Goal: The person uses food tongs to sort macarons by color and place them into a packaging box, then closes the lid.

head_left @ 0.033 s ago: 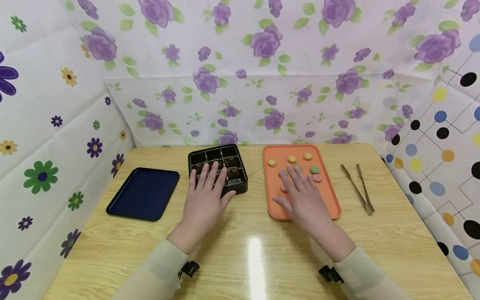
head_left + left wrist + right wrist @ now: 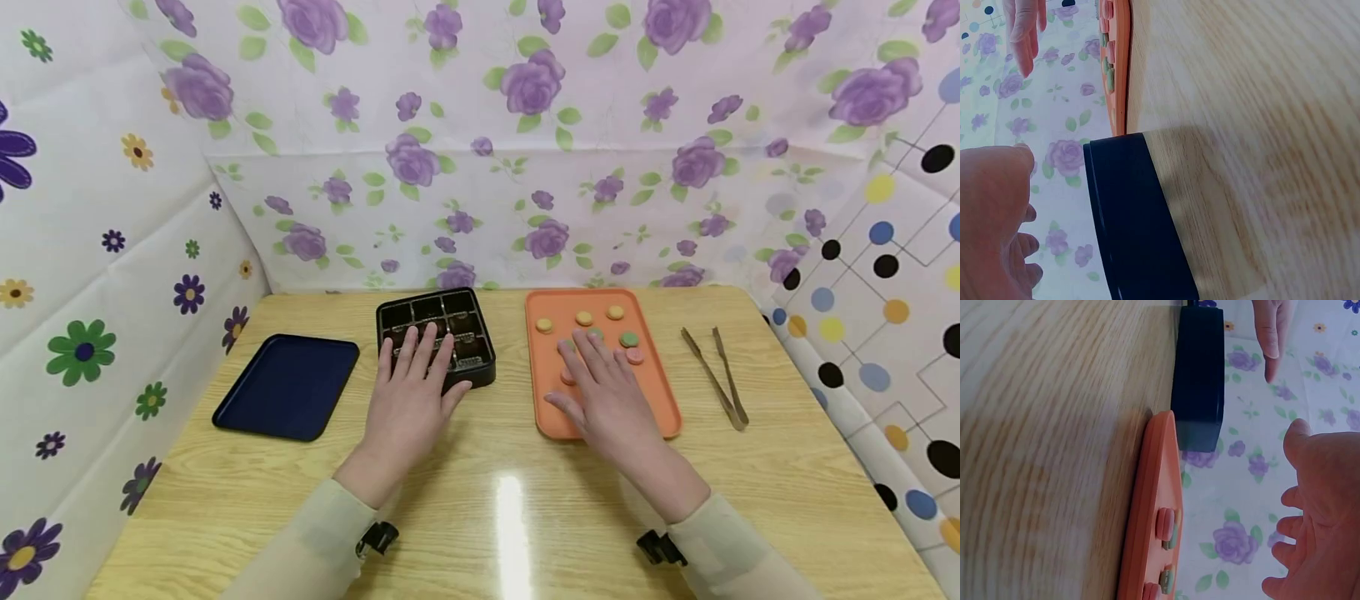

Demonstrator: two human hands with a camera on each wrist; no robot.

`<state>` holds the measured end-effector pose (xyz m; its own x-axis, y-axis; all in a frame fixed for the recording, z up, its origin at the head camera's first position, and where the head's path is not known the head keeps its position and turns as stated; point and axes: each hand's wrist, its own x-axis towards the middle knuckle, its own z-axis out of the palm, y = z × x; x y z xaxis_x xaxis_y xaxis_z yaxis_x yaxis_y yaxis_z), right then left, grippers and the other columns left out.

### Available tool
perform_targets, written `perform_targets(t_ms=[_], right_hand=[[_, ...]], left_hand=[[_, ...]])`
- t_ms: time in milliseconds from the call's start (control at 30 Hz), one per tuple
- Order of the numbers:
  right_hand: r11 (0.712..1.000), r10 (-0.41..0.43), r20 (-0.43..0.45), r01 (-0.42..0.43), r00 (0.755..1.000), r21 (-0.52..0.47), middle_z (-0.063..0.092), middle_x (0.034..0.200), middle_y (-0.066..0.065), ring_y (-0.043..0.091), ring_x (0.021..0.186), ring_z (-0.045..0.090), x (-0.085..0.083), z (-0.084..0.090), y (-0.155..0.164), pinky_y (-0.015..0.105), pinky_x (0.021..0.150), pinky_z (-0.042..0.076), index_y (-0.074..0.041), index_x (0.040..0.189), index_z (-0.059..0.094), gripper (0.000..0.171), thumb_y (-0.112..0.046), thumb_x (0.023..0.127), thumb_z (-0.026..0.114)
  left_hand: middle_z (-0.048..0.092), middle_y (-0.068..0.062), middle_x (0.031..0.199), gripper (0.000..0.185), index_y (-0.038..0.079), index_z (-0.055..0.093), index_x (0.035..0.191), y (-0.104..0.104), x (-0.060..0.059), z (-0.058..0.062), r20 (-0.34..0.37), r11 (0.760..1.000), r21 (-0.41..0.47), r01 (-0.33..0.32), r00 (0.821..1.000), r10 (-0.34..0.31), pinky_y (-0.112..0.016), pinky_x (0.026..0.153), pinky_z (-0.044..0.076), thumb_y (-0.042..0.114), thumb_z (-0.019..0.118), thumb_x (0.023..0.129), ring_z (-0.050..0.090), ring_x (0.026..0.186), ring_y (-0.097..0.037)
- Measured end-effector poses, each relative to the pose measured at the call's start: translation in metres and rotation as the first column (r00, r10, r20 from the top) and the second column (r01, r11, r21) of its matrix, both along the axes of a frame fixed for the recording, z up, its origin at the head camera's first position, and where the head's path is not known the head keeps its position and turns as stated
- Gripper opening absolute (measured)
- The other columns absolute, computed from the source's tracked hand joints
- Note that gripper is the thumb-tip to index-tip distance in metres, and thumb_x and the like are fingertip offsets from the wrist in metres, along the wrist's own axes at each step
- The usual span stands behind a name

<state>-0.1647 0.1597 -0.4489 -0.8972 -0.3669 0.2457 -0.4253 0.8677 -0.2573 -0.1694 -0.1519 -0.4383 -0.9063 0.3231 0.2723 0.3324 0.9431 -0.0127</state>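
Note:
My left hand (image 2: 407, 407) hovers palm down with spread fingers over the near part of a black box (image 2: 483, 373) divided into small compartments. In the left wrist view a gap shows between that hand and the box's dark side wall (image 2: 1138, 219). Over the orange tray (image 2: 660, 417), my right hand (image 2: 617, 408) is held the same way, fingers extended and holding nothing. Small macarons lie on this tray: yellow ones (image 2: 583, 318) at the back, green (image 2: 628, 339) and pink (image 2: 634, 357) nearer. Some are partly hidden beneath the right hand.
A dark blue tray (image 2: 288, 387) lies left of the box on the wooden table (image 2: 465, 508). Metal tongs (image 2: 720, 379) rest to the right of the orange tray, their arms spread apart. Flowered cloth (image 2: 480, 217) hangs behind the table, with patterned cloth at both sides.

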Motion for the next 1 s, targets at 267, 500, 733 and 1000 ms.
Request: perform_targets(t_ms=[267, 500, 733, 1000], right_hand=[[1.0, 0.009, -0.039, -0.01, 0.999, -0.01, 0.02, 0.182, 0.018, 0.042, 0.167, 0.017, -0.001, 0.003, -0.003, 0.066, 0.132, 0.016, -0.008, 0.176, 0.028, 0.082, -0.05, 0.113, 0.061], [1.0, 0.025, -0.062, -0.026, 0.998, -0.01, 0.021, 0.181, 0.018, 0.039, 0.168, 0.015, -0.003, 0.003, -0.009, 0.065, 0.133, 0.016, -0.007, 0.176, 0.029, 0.082, -0.049, 0.113, 0.062], [0.999, 0.032, -0.056, -0.032, 0.998, 0.001, 0.02, 0.182, 0.018, 0.039, 0.168, 0.014, -0.003, 0.004, -0.011, 0.064, 0.133, 0.014, -0.009, 0.177, 0.023, 0.085, -0.048, 0.113, 0.062], [0.999, 0.028, -0.071, -0.029, 0.997, -0.013, 0.02, 0.182, 0.018, 0.04, 0.168, 0.017, -0.007, 0.002, -0.009, 0.063, 0.134, 0.014, -0.008, 0.177, 0.024, 0.086, -0.049, 0.112, 0.063]], left_hand=[[0.021, -0.014, 0.182, 0.075, 0.014, 0.031, 0.176, -0.003, 0.003, 0.002, 0.027, 0.999, 0.039, -0.009, 1.0, 0.008, -0.061, 0.135, 0.002, 0.056, 0.047, 0.117, 0.012, 0.169, -0.036], [0.019, -0.013, 0.183, 0.076, 0.015, 0.027, 0.177, -0.007, 0.004, 0.004, 0.064, 0.997, 0.071, -0.037, 0.997, 0.032, -0.06, 0.135, 0.001, 0.057, 0.046, 0.117, 0.009, 0.169, -0.035], [0.02, -0.014, 0.183, 0.076, 0.013, 0.028, 0.176, -0.011, 0.004, 0.004, 0.07, 0.994, 0.1, -0.05, 0.997, 0.043, -0.063, 0.135, 0.006, 0.056, 0.047, 0.117, 0.012, 0.169, -0.037], [0.016, -0.013, 0.183, 0.077, 0.012, 0.025, 0.177, -0.013, -0.002, 0.003, 0.086, 0.984, 0.171, -0.06, 0.995, 0.046, -0.063, 0.135, 0.003, 0.055, 0.045, 0.118, 0.008, 0.17, -0.035]])
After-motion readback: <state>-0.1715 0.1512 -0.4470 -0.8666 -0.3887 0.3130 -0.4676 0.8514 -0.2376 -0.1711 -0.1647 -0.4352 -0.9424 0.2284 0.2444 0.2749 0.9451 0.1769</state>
